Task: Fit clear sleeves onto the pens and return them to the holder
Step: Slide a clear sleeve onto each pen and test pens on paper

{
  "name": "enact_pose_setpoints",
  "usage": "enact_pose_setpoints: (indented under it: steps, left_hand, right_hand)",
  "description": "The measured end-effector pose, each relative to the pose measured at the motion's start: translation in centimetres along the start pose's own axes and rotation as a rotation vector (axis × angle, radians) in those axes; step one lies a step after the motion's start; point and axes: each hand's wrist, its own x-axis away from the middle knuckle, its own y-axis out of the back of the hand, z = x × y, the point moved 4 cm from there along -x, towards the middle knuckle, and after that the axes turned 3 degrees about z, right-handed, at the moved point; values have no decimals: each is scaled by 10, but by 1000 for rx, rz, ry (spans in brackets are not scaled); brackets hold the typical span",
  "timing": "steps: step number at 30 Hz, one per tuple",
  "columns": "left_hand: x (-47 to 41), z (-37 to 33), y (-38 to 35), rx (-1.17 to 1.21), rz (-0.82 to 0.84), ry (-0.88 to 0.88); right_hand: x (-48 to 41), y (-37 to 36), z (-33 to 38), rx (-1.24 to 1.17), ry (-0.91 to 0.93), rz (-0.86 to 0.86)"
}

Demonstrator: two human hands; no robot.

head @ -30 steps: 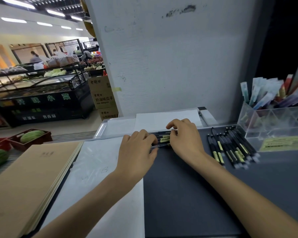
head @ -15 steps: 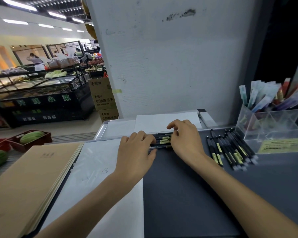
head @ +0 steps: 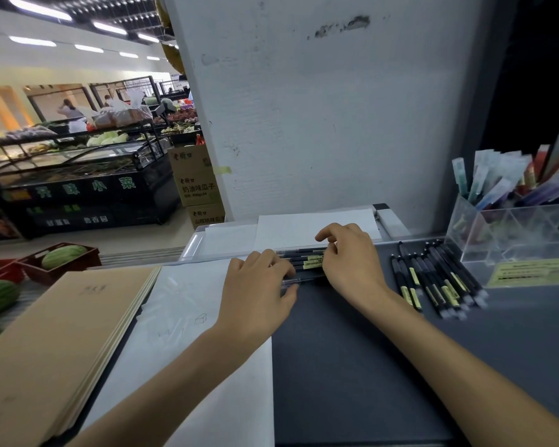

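Head view, grey counter [head: 352,366]. My left hand [head: 259,295] and right hand [head: 352,262] sat close together at the far side of the counter, joined by a bundle of pens [head: 307,262] lying flat on the surface.

(a) Bundle: long axis ran left to right, roughly parallel to the counter's far edge. The dark barrels lay side by side, with yellow labels toward the right-hand end. Both ends were covered by my hands, so I could not tell which way the tips pointed.

(b) Left hand: fingers curled over the left ends of the pens, thumb against the nearest barrel.

(c) Right hand: fingers curled down over the labelled end, forefinger lifted above the rest.

(d) Second group of pens [head: 433,279]: well to the right of my hands, fanned on the counter with their long axes running near to far. Pale, clear ends pointed toward me and dark ends toward the clear holder [head: 513,240], which stood just beyond them. Sleeved items [head: 497,179] stood upright or leaning in its rear compartments.

(e) White sheet [head: 181,317] under my left forearm; a stack of brown notebooks [head: 55,333] beside it.
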Motion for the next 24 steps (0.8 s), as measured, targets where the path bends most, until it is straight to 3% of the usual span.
enact_pose_setpoints:
  steps: [24]
  left_hand:
    - [-7, -11, -2, -35, -57, 61]
  right_hand:
    - [0, 3, 0, -9, 2, -18]
